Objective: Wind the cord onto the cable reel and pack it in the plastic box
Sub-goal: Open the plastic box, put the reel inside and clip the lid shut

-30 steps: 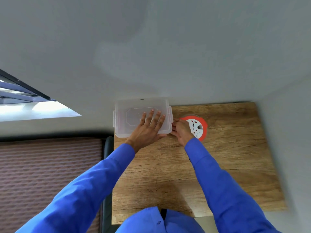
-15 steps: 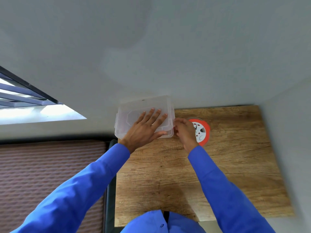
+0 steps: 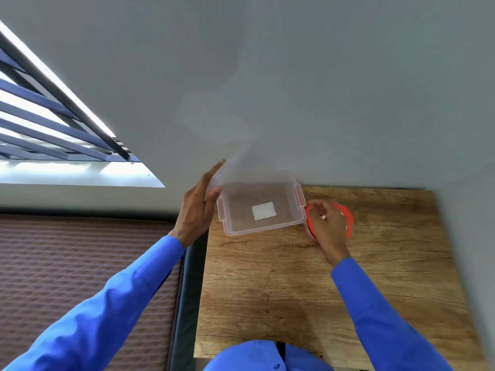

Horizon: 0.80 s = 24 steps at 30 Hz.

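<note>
A clear plastic box [image 3: 294,210] stands open at the far left corner of the wooden table [image 3: 267,277], with a white label on its bottom. My left hand [image 3: 197,210] grips its clear lid [image 3: 235,170], lifted and tilted up at the box's left side. Right of the box lies the red cable reel [image 3: 348,215]. My right hand [image 3: 325,223] covers most of the reel with curled fingers around its near rim. No loose cord shows.
A grey wall runs right behind the table and along its right side. Left of the table is a brown ribbed mattress [image 3: 80,263] with a dark edge. A barred window [image 3: 40,116] lies at the upper left.
My left hand has lifted the lid off the box and swung it up to the left. My right hand left the box's right clip and moved onto the reel.
</note>
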### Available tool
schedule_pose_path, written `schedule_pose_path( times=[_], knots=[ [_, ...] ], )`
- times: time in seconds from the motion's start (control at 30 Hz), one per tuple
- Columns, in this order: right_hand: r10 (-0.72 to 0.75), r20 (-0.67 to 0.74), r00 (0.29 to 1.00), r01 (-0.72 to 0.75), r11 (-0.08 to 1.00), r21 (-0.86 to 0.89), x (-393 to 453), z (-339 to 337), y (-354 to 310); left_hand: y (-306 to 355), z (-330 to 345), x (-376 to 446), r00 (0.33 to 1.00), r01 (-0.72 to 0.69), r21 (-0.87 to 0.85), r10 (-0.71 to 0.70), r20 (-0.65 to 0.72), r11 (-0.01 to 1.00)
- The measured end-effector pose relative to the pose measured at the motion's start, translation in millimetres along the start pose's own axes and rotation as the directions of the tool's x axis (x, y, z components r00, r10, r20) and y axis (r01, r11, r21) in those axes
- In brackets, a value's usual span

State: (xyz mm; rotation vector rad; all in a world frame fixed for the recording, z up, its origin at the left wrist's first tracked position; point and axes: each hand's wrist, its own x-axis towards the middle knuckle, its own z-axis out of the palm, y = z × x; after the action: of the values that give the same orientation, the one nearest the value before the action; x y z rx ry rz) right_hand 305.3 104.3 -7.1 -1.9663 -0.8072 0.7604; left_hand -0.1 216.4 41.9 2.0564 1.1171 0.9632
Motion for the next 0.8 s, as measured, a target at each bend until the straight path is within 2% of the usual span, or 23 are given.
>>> schedule_pose_path(
  times=[0.1,0.17,0.23,0.3,0.4,0.47,0.53,0.63,0.7,0.8],
  knots=[
    [-0.014,-0.064,0.998,0.007,0.993,-0.114,-3.3,-4.3,11.0,-0.1,-11.1,-9.0,0.981,0.124,-0.025,-0.126,-0.146,0.992],
    [0.114,-0.161,0.98,-0.143,0.973,-0.179,-3.4,-10.0,20.4,1.0,-20.6,-15.5,0.952,0.178,-0.052,-0.186,-0.243,0.983],
    [0.293,-0.211,0.932,-0.339,0.912,-0.232,-1.0,-19.6,31.0,3.0,-29.4,-22.5,0.923,0.19,-0.057,-0.198,-0.33,0.98],
    [0.425,-0.211,0.88,-0.465,0.859,-0.212,2.9,-30.5,39.4,4.2,-37.3,-30.1,0.854,0.249,-0.082,-0.259,-0.451,0.965],
    [0.593,-0.193,0.782,-0.605,0.797,0.0,12.4,-43.1,45.4,9.2,-44.4,-48.6,0.699,0.346,-0.234,-0.416,-0.581,0.909],
    [0.648,-0.134,0.75,-0.637,0.762,0.118,17.0,-45.7,46.8,17.0,-47.4,-67.5,0.63,0.316,-0.373,-0.487,-0.605,0.872],
    [0.661,-0.094,0.744,-0.646,0.749,0.148,18.7,-46.8,48.2,27.0,-43.8,-89.0,0.573,0.274,-0.489,-0.549,-0.609,0.828],
    [0.69,-0.028,0.723,-0.673,0.713,0.199,18.0,-47.6,50.9,36.3,-30.2,-118.3,0.434,0.218,-0.672,-0.687,-0.583,0.708],
    [0.69,0.021,0.724,-0.673,0.699,0.243,18.9,-49.7,51.9,41.8,-17.9,-136.1,0.341,0.21,-0.739,-0.756,-0.559,0.64],
    [0.69,0.099,0.717,-0.679,0.66,0.321,20.7,-51.9,53.8,47.9,-2.8,-159.0,0.252,0.207,-0.775,-0.798,-0.547,0.597]
  ],
)
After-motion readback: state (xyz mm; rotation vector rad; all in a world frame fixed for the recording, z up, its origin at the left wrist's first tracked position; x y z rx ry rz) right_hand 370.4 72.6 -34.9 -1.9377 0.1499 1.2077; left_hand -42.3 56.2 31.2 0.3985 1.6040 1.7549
